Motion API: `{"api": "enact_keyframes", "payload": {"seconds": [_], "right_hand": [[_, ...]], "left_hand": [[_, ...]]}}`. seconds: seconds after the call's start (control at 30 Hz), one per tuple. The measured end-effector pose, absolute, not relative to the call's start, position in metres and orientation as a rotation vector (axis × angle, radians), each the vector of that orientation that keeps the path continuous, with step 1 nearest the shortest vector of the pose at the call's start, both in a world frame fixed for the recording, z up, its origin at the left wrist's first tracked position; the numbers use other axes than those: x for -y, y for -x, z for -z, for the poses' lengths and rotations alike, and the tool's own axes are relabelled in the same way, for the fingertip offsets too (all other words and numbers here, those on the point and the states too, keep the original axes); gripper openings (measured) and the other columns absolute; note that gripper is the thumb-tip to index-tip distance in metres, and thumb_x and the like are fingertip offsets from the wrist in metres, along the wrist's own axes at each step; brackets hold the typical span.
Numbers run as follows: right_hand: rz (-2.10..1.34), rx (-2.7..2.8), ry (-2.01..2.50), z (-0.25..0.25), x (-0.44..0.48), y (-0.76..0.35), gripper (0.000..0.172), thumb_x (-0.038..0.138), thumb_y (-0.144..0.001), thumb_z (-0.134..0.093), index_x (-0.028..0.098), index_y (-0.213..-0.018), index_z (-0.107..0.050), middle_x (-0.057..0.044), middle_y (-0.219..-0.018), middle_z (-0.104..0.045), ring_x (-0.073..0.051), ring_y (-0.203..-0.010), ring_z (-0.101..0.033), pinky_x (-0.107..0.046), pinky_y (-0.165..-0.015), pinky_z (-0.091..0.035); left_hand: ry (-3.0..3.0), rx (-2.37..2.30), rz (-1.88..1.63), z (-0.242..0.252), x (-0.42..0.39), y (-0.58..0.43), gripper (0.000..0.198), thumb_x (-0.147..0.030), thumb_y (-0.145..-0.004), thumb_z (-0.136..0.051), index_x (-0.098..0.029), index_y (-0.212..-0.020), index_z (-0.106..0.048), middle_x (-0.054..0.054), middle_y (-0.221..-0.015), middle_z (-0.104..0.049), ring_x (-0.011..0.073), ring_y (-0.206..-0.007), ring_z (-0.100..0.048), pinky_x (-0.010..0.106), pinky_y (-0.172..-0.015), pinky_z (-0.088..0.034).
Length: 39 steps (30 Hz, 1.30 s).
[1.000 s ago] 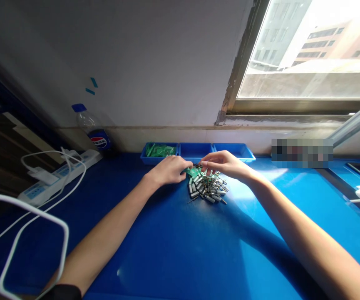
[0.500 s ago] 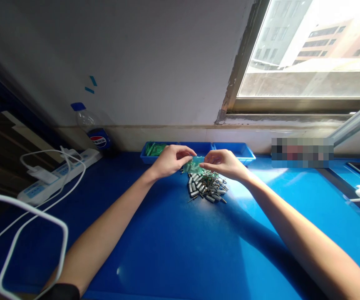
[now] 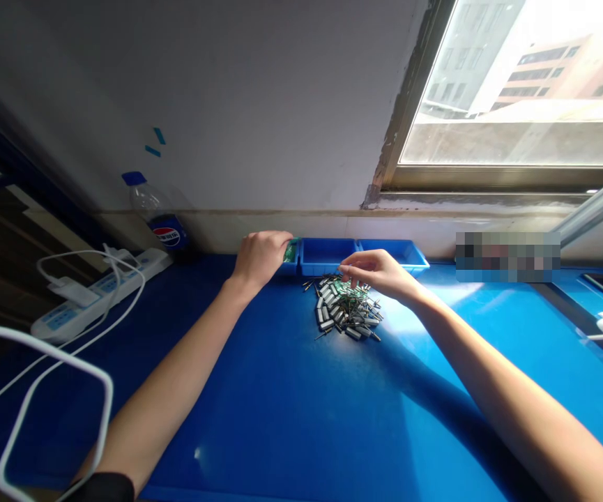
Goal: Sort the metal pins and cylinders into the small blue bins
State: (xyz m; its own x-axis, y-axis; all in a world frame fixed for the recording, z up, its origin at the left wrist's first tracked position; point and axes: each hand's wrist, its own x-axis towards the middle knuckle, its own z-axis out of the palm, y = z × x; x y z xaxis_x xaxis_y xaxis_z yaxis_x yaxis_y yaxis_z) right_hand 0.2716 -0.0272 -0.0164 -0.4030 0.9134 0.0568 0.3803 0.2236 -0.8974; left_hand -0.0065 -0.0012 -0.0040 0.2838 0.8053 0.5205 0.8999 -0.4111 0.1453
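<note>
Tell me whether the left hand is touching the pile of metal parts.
Apart: the head view shows bare blue table between the left hand and the pile.

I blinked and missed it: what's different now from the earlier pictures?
The left hand has moved left, from beside the pile of metal parts to the left blue bin. The green piece both hands held a moment ago is no longer between them; whether the left hand holds it is hidden. The right hand stayed near the pile; the bottle is unmoved.
</note>
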Motion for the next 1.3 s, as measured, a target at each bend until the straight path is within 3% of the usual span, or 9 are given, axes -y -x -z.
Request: {"api": "enact_keyframes", "payload": {"seconds": [0.13,0.43,0.6,0.73,0.97,1.3], "right_hand": [[-1.168,1.864,1.164,0.014,0.026,-0.275,0.042,0.055,-0.086,-0.076,0.015,-0.1,-0.078,-0.008,-0.085,-0.078,-0.017,-0.07,-0.066,-0.027,-0.062,-0.05],[-1.104,1.858,1.212,0.006,0.024,-0.282,0.051,0.062,-0.085,-0.073,0.014,-0.102,-0.077,-0.011,-0.088,-0.079,-0.019,-0.074,-0.07,-0.031,-0.069,-0.056],[-0.81,2.131,1.406,0.001,0.021,-0.293,0.031,0.046,-0.091,-0.068,0.018,-0.098,-0.079,-0.007,-0.085,-0.08,-0.022,-0.077,-0.074,-0.031,-0.071,-0.055],[-0.586,2.357,1.622,0.001,0.018,-0.303,0.017,0.033,-0.086,-0.071,0.023,-0.094,-0.082,-0.004,-0.086,-0.081,-0.023,-0.08,-0.076,-0.03,-0.069,-0.053],[-0.596,2.471,1.626,0.015,0.013,-0.303,0.028,0.018,-0.079,-0.068,0.023,-0.101,-0.084,-0.005,-0.093,-0.083,-0.024,-0.087,-0.078,-0.029,-0.073,-0.056],[-0.67,2.431,1.597,0.011,0.013,-0.304,0.025,0.023,-0.081,-0.071,0.023,-0.103,-0.083,-0.004,-0.092,-0.083,-0.024,-0.086,-0.078,-0.029,-0.073,-0.056]], "left_hand": [[2.469,1.623,0.433,0.016,-0.003,0.003,0.026,-0.026,-0.097,-0.058,-0.019,-0.089,-0.082,0.01,-0.097,-0.08,0.0263,-0.091,-0.076,0.033,-0.08,-0.057],[2.484,1.597,0.506,0.03,-0.004,-0.003,0.044,-0.038,-0.106,-0.045,-0.014,-0.091,-0.079,0.013,-0.103,-0.077,0.025,-0.095,-0.071,0.035,-0.088,-0.055],[2.482,1.343,0.713,0.03,0.002,-0.015,0.029,-0.024,-0.101,-0.051,-0.013,-0.095,-0.077,0.016,-0.109,-0.075,0.031,-0.113,-0.066,0.045,-0.101,-0.052],[2.786,0.924,0.694,0.037,0.011,-0.033,0.02,-0.015,-0.1,-0.055,-0.015,-0.1,-0.075,0.011,-0.11,-0.075,0.0239,-0.11,-0.065,0.037,-0.096,-0.054],[2.725,0.798,0.509,0.066,0.023,-0.061,0.019,-0.012,-0.1,-0.056,-0.015,-0.104,-0.075,0.011,-0.107,-0.073,0.0262,-0.107,-0.06,0.038,-0.084,-0.048],[2.625,0.743,0.57,0.065,0.016,-0.06,0.021,-0.013,-0.103,-0.053,-0.014,-0.099,-0.073,0.011,-0.105,-0.073,0.0248,-0.105,-0.06,0.037,-0.083,-0.045]]}}
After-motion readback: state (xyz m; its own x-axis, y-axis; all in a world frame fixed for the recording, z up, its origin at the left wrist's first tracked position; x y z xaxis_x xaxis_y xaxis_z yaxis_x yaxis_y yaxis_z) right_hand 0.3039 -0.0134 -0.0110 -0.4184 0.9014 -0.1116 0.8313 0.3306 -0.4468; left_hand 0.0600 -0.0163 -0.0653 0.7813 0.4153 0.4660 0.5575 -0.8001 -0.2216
